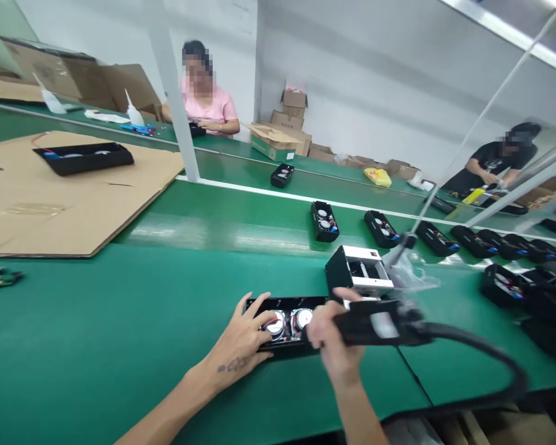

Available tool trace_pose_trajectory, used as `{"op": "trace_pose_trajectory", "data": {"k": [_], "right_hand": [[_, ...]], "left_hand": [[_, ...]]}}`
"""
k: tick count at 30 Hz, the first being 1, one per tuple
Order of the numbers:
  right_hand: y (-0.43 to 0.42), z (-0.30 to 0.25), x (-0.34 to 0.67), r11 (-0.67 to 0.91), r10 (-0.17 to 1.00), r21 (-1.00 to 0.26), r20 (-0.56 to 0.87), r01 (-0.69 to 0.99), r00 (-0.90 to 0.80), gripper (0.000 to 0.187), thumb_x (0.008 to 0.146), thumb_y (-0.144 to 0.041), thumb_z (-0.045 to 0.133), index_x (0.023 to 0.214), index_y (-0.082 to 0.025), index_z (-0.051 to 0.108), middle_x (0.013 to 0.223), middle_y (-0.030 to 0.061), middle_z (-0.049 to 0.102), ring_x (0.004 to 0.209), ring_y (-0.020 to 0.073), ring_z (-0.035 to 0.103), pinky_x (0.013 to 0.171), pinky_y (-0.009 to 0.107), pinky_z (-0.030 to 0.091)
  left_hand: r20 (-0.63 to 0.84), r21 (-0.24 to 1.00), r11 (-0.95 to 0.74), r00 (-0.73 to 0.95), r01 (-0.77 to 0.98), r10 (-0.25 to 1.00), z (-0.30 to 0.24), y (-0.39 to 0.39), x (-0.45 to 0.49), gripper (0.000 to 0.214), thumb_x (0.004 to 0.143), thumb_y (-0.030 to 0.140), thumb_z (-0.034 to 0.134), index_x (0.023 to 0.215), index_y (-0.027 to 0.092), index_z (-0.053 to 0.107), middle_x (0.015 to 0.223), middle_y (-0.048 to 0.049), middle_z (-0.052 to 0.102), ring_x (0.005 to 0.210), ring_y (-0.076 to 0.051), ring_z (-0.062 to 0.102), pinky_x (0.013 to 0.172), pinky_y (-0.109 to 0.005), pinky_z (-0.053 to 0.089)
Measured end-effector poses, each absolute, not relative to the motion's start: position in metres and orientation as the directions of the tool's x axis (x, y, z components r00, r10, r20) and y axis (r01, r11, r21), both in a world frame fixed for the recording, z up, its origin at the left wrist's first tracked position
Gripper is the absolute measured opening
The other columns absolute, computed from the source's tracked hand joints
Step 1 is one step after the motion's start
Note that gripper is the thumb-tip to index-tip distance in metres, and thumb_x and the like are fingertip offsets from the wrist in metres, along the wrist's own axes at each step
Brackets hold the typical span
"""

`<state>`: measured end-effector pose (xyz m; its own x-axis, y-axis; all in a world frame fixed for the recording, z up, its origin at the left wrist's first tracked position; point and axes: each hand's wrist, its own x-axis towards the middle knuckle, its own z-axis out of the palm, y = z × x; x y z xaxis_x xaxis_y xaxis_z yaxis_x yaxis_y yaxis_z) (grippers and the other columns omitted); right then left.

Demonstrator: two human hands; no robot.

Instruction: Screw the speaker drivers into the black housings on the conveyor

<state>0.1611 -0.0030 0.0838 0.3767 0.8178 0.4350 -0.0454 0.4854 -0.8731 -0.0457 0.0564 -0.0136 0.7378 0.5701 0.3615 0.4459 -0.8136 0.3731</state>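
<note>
- Our left hand (pixel 238 334) lies flat on a black speaker housing (pixel 287 303), its fingers (pixel 259 306) spread apart, with the fingertips reaching towards the first of two round speaker drivers (pixel 275 322).
- The housing sits open side up on a green assembly belt (pixel 120 321), just in front of us and touching our right hand.
- Our right hand (pixel 333 334) has its fingers (pixel 322 324) clamped around the grip of a black corded tool (pixel 375 322); motion blur hides its exact kind, though it may be a power driver. Its thick black cable (pixel 491 352) curves off to the right.
- A black-and-white boxy casing (pixel 359 270) stands just beyond our right hand, beside a clear plastic bag (pixel 410 278).
- More open black housings (pixel 324 221) lie along the belt, and others crowd together at the right.
- A cardboard sheet (pixel 65 191) to our left carries another black housing (pixel 83 157).
- Across the line, a co-worker in a pink shirt (pixel 206 105) and another in a black shirt (pixel 491 164) sit at a second green belt, with cardboard boxes (pixel 287 123) along the wall.
</note>
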Motion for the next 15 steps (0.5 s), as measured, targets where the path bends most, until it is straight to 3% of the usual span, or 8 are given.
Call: {"op": "trace_pose_trajectory", "data": {"k": [3,4,6,9,12,15], "right_hand": [[-0.002,0.108,0.223,0.509,0.563,-0.845,0.472,0.166,0.679,0.053,0.092,-0.03,0.078,0.137,-0.026,0.051,0.058,-0.0136,0.057,0.046,0.0117,0.051,0.054,0.028,0.048],[0.001,0.111,0.244,0.468,0.453,-0.836,0.504,0.285,0.735,0.053,0.088,-0.031,0.082,0.133,-0.023,0.055,0.058,-0.013,0.059,0.046,0.0115,0.053,0.059,0.029,0.05],[0.007,0.111,0.279,0.392,0.371,-0.835,0.527,0.385,0.765,0.048,0.085,-0.034,0.085,0.123,-0.021,0.059,0.058,-0.0117,0.062,0.046,0.0123,0.055,0.061,0.031,0.051],[0.017,0.1,0.307,0.356,0.417,-0.851,0.515,0.387,0.749,0.043,0.084,-0.038,0.086,0.112,-0.021,0.059,0.056,-0.0106,0.062,0.045,0.0132,0.055,0.057,0.031,0.049],[0.018,0.095,0.31,0.319,0.552,-0.881,0.472,0.348,0.688,0.041,0.084,-0.039,0.087,0.108,-0.021,0.06,0.053,-0.0105,0.06,0.043,0.012,0.052,0.053,0.029,0.046],[0.008,0.099,0.295,0.323,0.695,-0.925,0.376,0.2,0.613,0.043,0.083,-0.035,0.089,0.114,-0.021,0.061,0.053,-0.0112,0.057,0.042,0.0108,0.049,0.048,0.026,0.042]], "left_hand": [[0.399,0.364,-0.822,0.724,0.438,0.563,-0.005,0.054,-0.061,0.016,0.086,0.026,0.088,0.093,0.024,0.074,0.135,-0.0039,0.07,0.158,-0.042,0.037,0.13,-0.074,0.018],[0.424,0.366,-0.818,0.703,0.444,0.571,0.0,0.052,-0.063,0.014,0.088,0.023,0.086,0.095,0.023,0.073,0.135,-0.0046,0.069,0.159,-0.041,0.037,0.131,-0.073,0.017],[0.464,0.366,-0.816,0.673,0.447,0.576,0.012,0.048,-0.06,0.016,0.091,0.024,0.083,0.101,0.024,0.071,0.133,-0.0052,0.07,0.158,-0.038,0.04,0.133,-0.072,0.016],[0.436,0.325,-0.835,0.714,0.443,0.548,0.031,0.044,-0.039,0.032,0.09,0.036,0.087,0.112,0.024,0.069,0.122,-0.0051,0.075,0.152,-0.038,0.049,0.132,-0.074,0.017],[0.357,0.257,-0.85,0.773,0.459,0.525,0.038,0.042,-0.012,0.046,0.084,0.053,0.09,0.109,0.022,0.068,0.103,-0.0055,0.079,0.14,-0.04,0.06,0.129,-0.077,0.022],[0.291,0.174,-0.851,0.8,0.495,0.525,0.03,0.041,0.005,0.05,0.082,0.061,0.088,0.104,0.02,0.068,0.087,-0.006,0.08,0.13,-0.039,0.067,0.128,-0.075,0.027]]}}
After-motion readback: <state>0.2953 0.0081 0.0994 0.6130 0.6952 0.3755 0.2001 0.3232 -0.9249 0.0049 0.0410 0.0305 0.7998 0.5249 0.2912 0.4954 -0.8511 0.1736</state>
